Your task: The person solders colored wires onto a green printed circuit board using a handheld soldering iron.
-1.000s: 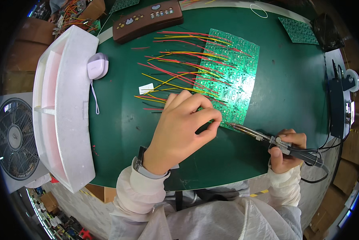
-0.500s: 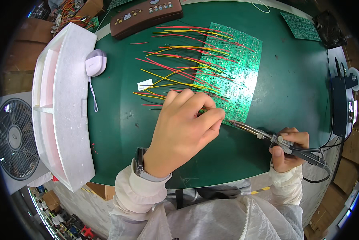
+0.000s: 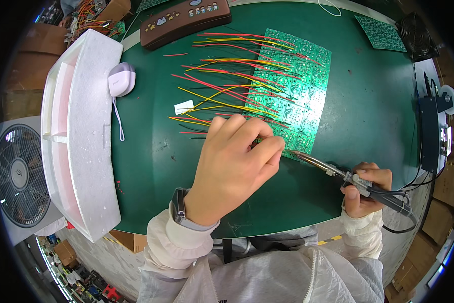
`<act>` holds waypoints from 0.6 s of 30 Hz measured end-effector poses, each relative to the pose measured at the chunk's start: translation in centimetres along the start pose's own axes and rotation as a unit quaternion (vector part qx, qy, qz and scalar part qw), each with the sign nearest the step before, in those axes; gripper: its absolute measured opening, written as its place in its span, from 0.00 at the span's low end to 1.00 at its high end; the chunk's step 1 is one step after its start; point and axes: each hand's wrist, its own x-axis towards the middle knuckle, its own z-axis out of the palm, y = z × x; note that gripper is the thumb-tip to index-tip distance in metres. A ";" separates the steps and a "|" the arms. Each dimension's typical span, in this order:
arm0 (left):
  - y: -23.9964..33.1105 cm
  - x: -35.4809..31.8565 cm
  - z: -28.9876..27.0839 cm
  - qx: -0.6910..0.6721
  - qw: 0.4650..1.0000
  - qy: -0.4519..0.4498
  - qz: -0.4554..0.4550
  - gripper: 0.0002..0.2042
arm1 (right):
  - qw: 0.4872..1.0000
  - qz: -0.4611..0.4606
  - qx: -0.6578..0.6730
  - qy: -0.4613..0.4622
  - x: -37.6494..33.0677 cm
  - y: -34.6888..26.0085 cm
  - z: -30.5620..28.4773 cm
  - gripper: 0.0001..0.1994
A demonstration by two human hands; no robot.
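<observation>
A green circuit board panel [image 3: 315, 76] lies on the mat, with red, yellow and black wires [image 3: 227, 93] running from it to the left. Over its near left corner my left hand [image 3: 237, 159] is closed in a pinch; the back of the hand hides what the fingertips hold. My right hand [image 3: 366, 187] grips a soldering iron [image 3: 320, 164] with a feed tube and black cable along its handle. The iron's tip is at the near edge of the panel, just right of my left fingertips. Whether it touches the panel, I cannot tell.
A white foam tray [image 3: 90, 136] and a lilac case with a strap [image 3: 122, 81] are at the left. Farther back lies a brown pencil case [image 3: 186, 22]. Another board [image 3: 381, 34], a small black fan [image 3: 416, 38] and a dark soldering unit [image 3: 429, 134] line the right side.
The iron's tip has shifted slightly to the right, away from my left fingertips. My left hand stays pinched in nearly the same place.
</observation>
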 end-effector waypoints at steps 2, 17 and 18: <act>0.0 0.0 0.1 0.000 1.000 0.004 0.000 0.10 | 1.000 0.001 0.000 0.014 -0.1 0.1 0.0 0.17; -1.1 0.7 0.0 -0.070 0.996 -0.034 0.052 0.09 | 1.000 0.016 0.007 0.022 -0.1 -0.1 -0.1 0.17; -1.1 0.8 -0.1 -0.068 0.995 -0.041 0.055 0.09 | 1.000 0.016 0.008 0.023 -0.1 0.0 -0.1 0.17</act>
